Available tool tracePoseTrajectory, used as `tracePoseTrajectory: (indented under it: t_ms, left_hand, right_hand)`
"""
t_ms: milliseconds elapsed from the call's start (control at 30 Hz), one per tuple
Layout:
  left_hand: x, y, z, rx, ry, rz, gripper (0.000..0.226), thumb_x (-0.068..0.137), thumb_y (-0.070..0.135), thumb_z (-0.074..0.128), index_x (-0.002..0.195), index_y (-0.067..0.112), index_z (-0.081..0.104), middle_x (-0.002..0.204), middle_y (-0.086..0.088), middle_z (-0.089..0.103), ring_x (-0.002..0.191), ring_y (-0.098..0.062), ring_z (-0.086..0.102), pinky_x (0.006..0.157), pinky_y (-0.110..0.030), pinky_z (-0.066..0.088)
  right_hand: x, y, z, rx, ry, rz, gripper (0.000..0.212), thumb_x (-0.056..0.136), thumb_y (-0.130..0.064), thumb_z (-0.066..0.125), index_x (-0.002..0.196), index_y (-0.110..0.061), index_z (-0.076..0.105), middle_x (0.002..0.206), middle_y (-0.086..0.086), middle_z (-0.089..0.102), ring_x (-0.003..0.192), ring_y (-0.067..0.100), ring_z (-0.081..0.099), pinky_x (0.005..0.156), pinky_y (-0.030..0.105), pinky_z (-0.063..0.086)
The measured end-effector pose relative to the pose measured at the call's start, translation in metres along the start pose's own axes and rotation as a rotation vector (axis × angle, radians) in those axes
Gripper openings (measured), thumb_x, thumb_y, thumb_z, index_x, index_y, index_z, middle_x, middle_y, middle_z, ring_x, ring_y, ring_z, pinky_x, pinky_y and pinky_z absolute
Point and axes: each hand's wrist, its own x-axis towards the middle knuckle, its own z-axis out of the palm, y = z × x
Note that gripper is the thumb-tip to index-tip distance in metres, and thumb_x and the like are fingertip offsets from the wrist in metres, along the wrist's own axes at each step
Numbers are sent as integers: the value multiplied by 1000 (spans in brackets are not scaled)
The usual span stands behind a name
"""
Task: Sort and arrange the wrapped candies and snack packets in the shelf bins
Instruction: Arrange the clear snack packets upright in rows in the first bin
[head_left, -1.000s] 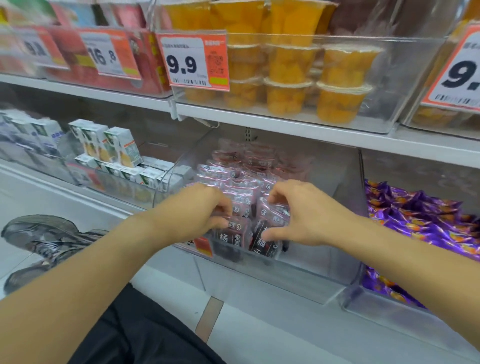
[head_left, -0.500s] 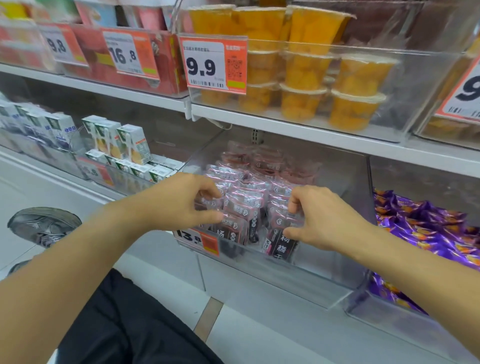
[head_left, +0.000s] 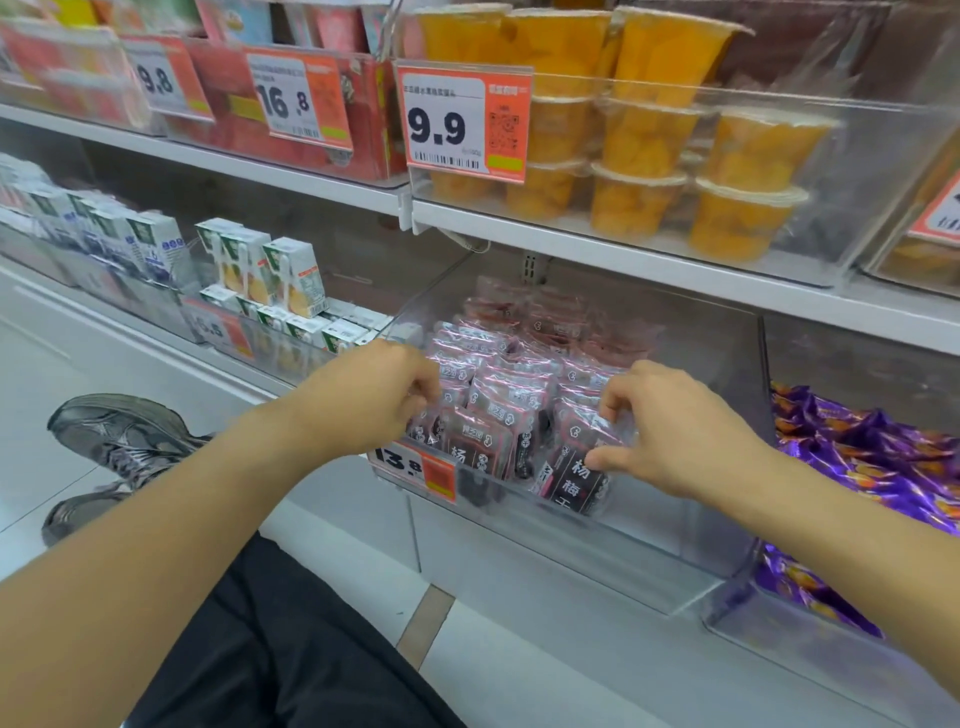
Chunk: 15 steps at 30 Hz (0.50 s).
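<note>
Hands pinch pink packets (head_left: 511, 410) in clear bin (head_left: 691, 545) — left hand (head_left: 371, 397), right hand (head_left: 675, 431).

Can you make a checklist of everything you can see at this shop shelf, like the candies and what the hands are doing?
Surface: clear bin on the low shelf.
Job's things: pink packets standing in rows; purple candies in the next bin.
Clutter: nothing seen.
Hands: left hand pinches front packets; right hand grips a dark packet.
Cables: nothing seen.
Surroundings: fruit cups above, drink cartons left, price tag, shoe.
</note>
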Motion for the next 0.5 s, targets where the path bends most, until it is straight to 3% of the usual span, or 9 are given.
tracePoseTrajectory:
  t_ms: [67, 167, 433, 500]
  left_hand:
    - [-4, 2, 0, -76, 4, 7, 16, 89, 28, 62, 99, 23, 73, 97, 7, 72, 90, -15, 66, 79, -34, 55]
    - [-9, 5, 1, -52, 9, 27, 30, 87, 50, 66, 102, 25, 71, 97, 10, 70, 90, -11, 63, 80, -32, 54]
    - [5, 6, 11, -110, 45, 36, 5, 88, 21, 72, 91, 23, 69, 92, 8, 61, 88, -12, 56, 84, -33, 47]
    - [4, 4, 20, -168, 106, 20, 7, 88, 20, 71, 92, 23, 66, 98, 9, 55, 92, -10, 53, 92, -33, 45]
  right_hand:
    - [0, -1, 5, 42, -5, -2, 38, 72, -52, 82, 86, -27, 56, 94, -7, 54, 90, 21, 58, 79, 38, 50]
    - [0, -2, 5, 87, 60, 6, 36, 72, -49, 83, 84, -29, 56, 94, -9, 56, 88, 19, 56, 77, 35, 47]
    - [3, -10, 1, 53, -13, 55, 39, 71, -46, 85, 86, -23, 57, 86, -8, 61, 82, 19, 59, 66, 30, 39]
    - [2, -7, -2, 51, -28, 70, 50, 65, -53, 86, 92, -27, 54, 97, -8, 58, 88, 18, 57, 70, 31, 43]
